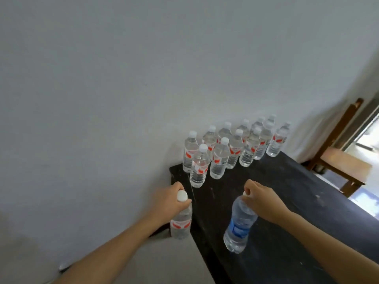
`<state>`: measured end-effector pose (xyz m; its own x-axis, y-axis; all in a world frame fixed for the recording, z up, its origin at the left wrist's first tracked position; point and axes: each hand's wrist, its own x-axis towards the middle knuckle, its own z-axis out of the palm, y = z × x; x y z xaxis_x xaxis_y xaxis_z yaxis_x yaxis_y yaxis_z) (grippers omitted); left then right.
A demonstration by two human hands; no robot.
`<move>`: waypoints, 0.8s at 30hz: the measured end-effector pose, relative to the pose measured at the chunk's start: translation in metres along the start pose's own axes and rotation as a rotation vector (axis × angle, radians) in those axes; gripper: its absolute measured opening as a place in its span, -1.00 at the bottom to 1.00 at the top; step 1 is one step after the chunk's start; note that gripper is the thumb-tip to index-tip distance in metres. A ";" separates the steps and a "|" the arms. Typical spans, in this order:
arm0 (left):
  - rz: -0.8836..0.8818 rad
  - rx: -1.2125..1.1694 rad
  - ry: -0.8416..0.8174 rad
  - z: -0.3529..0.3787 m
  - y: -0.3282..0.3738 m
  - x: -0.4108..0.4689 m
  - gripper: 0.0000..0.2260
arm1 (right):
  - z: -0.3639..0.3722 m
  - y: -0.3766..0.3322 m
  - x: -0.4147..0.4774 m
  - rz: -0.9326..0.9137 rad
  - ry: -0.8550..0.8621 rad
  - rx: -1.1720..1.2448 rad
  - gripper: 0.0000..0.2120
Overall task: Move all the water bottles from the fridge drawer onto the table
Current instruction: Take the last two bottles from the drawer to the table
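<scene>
My left hand (167,198) grips the neck of a clear red-labelled water bottle (181,224), which hangs at the left edge of the black table (287,201). My right hand (261,199) holds a blue-labelled water bottle (239,226) by its cap, tilted over the table's near part. Several red-labelled bottles (220,158) stand upright in two rows at the table's far end against the wall. The fridge drawer is out of view.
A white wall (143,78) runs along the table's far and left sides. A wooden chair (340,160) stands beyond the table's right side, near a bright doorway (369,140). Pale floor shows below the left edge.
</scene>
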<state>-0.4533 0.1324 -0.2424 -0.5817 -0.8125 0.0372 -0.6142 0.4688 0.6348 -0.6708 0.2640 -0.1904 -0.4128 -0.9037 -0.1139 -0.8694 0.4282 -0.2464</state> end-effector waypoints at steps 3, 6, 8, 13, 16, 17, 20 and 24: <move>0.068 -0.040 -0.022 0.007 0.010 0.046 -0.78 | -0.006 0.008 0.017 0.108 0.050 0.023 -0.94; 0.044 -0.138 -0.015 0.020 0.012 0.077 -0.78 | -0.009 0.015 0.028 0.199 0.092 0.123 -0.88; 0.022 -0.169 -0.015 0.029 0.015 0.096 -0.76 | -0.011 0.021 0.046 0.218 0.133 0.192 -0.87; 0.035 -0.137 -0.069 0.055 0.031 0.123 -0.76 | -0.012 0.037 0.090 0.203 0.145 0.239 -0.85; 0.051 -0.097 -0.052 0.066 0.036 0.133 -0.78 | -0.008 0.052 0.108 0.190 0.134 0.240 -0.87; 0.042 -0.097 -0.040 0.067 0.037 0.135 -0.78 | -0.008 0.056 0.114 0.186 0.134 0.246 -0.87; 0.024 -0.107 -0.012 0.072 0.037 0.141 -0.78 | -0.008 0.064 0.132 0.149 0.161 0.237 -0.85; 0.033 -0.070 0.002 0.078 0.045 0.143 -0.78 | -0.008 0.070 0.159 0.057 0.131 0.171 -0.86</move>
<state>-0.6057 0.0641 -0.2688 -0.6000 -0.7977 0.0605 -0.5561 0.4702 0.6853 -0.7993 0.1501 -0.2181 -0.5013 -0.8652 -0.0090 -0.7897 0.4617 -0.4040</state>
